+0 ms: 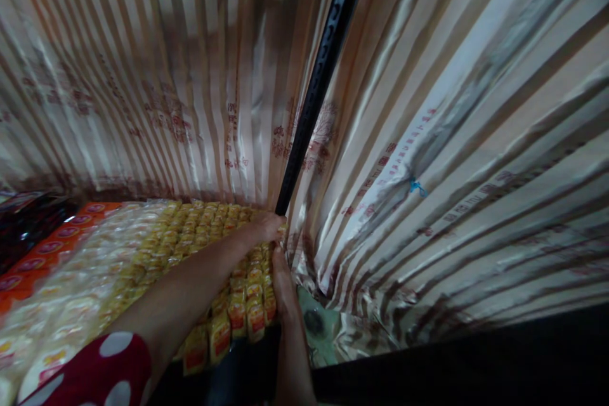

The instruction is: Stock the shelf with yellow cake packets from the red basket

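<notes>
1. The left hand (pixel 266 226) is curled over the yellow snack packets (pixel 200 228), right at the foot of the black pole (pixel 323 70).
2. The right hand (pixel 281 282) lies flat against the packets' edge, fingers together.
3. A shiny striped curtain (pixel 451 139) hangs close behind.

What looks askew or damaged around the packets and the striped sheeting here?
The striped sheeting is creased and bunched low on the right, with dark smudges. The yellow packets near the left hand and right hand overhang the front edge. The black slotted post appears undamaged.
</notes>
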The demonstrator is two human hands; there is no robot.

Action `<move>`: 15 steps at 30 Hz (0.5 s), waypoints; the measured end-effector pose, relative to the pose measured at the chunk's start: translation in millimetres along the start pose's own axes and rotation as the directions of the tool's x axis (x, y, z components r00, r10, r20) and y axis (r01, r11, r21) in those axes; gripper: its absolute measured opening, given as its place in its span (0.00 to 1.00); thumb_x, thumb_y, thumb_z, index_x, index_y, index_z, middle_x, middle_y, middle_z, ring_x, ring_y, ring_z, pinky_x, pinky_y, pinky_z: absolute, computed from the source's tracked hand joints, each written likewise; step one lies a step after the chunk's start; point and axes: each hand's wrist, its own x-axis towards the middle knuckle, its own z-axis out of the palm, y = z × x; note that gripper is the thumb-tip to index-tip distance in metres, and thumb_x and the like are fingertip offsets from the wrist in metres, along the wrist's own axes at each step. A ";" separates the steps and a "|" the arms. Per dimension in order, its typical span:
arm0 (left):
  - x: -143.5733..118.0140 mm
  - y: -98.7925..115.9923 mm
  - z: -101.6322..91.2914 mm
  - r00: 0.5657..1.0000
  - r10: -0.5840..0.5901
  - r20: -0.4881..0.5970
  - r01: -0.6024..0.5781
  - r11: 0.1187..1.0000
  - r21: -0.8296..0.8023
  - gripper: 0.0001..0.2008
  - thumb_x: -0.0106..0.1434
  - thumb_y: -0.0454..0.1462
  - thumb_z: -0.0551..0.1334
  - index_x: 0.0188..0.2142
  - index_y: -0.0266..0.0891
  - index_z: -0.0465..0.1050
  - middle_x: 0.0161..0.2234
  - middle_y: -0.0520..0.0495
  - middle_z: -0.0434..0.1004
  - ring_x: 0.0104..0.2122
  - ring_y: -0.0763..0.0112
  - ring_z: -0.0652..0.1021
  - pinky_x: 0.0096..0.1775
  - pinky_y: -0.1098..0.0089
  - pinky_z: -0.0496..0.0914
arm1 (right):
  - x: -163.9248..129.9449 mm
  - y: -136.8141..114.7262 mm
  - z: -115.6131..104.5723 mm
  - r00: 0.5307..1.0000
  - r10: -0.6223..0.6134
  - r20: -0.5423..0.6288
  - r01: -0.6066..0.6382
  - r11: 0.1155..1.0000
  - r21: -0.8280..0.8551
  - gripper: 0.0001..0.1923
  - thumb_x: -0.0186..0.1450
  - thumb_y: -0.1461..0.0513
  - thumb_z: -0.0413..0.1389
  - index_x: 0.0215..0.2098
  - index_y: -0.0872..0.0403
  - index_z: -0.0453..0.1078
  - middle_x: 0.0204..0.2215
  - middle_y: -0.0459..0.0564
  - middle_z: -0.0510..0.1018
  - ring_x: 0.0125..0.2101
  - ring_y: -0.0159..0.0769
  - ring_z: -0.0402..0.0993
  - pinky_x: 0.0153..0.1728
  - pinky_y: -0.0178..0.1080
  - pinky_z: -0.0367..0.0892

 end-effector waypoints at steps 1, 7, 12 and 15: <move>0.6 1.4 -2.8 1.000 -0.019 0.023 0.019 1.000 0.013 0.16 0.55 0.40 0.62 0.44 0.43 0.71 0.39 0.44 0.78 0.41 0.61 0.77 0.40 0.69 0.70 | -0.4 -0.4 0.1 1.000 0.009 0.003 -0.009 1.000 -0.003 0.39 0.61 0.39 0.41 0.62 0.52 0.54 0.64 0.46 0.52 0.64 0.36 0.44 0.64 0.41 0.37; 8.1 8.8 -6.0 0.999 0.000 0.039 0.000 1.000 0.000 0.12 0.51 0.35 0.65 0.37 0.39 0.75 0.38 0.40 0.78 0.42 0.55 0.77 0.41 0.65 0.70 | -0.6 -1.6 0.9 1.000 -0.013 0.018 0.013 1.000 0.010 0.37 0.62 0.40 0.41 0.62 0.51 0.55 0.63 0.45 0.54 0.63 0.35 0.46 0.64 0.40 0.40; 15.8 14.0 8.3 0.997 -0.071 -0.017 0.071 0.997 -0.042 0.06 0.54 0.30 0.62 0.32 0.33 0.75 0.34 0.36 0.78 0.39 0.53 0.78 0.40 0.61 0.70 | -1.5 -3.5 0.9 0.999 -0.014 0.035 0.013 1.000 0.020 0.38 0.62 0.40 0.41 0.62 0.51 0.54 0.63 0.44 0.52 0.64 0.35 0.44 0.64 0.41 0.38; 20.1 18.0 15.1 0.996 -0.087 -0.036 0.084 0.993 -0.081 0.05 0.56 0.29 0.60 0.32 0.31 0.75 0.32 0.35 0.78 0.38 0.55 0.78 0.40 0.60 0.70 | -2.4 -4.8 0.7 0.999 -0.014 0.042 0.013 1.000 0.023 0.38 0.62 0.40 0.41 0.63 0.51 0.51 0.64 0.45 0.51 0.64 0.34 0.43 0.64 0.41 0.38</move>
